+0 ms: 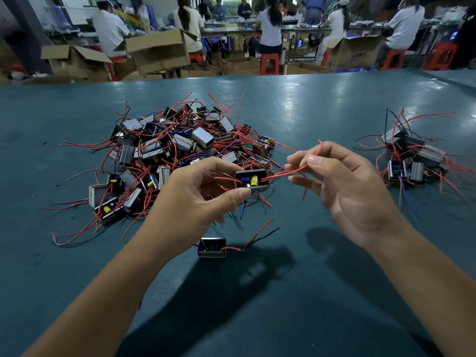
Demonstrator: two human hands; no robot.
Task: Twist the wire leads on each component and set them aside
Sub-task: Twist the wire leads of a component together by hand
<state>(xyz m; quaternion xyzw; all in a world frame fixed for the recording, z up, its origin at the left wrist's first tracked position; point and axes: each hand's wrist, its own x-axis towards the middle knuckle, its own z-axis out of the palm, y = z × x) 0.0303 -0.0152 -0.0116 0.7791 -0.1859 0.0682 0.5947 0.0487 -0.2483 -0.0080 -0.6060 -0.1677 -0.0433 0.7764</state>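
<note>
— Holding what, exactly?

— One black open-topped component (252, 180), pinched between the thumb and curled fingers of the left hand (198, 199) above the green table (322, 109); a yellow capacitor and a blue part sit inside its casing. The right hand (345, 186) pinches its red leads (288, 173) between thumb and forefinger at 3 o'clock of the casing, the other fingers loosely spread.

— And the stock?

— At 10 o'clock, a large heap of components (177, 148), wires tangled outward. At 2 o'clock, well apart, a smaller heap (412, 158) near the table's right side. At 6 o'clock of the held piece, a single component (211, 248) lies alone, red and black leads trailing right.

— Room to move?

— Bare table between the forearms and between the two heaps. Beyond the far edge at 12 o'clock: cardboard boxes (157, 51), red stools (269, 63), seated workers (270, 24).
</note>
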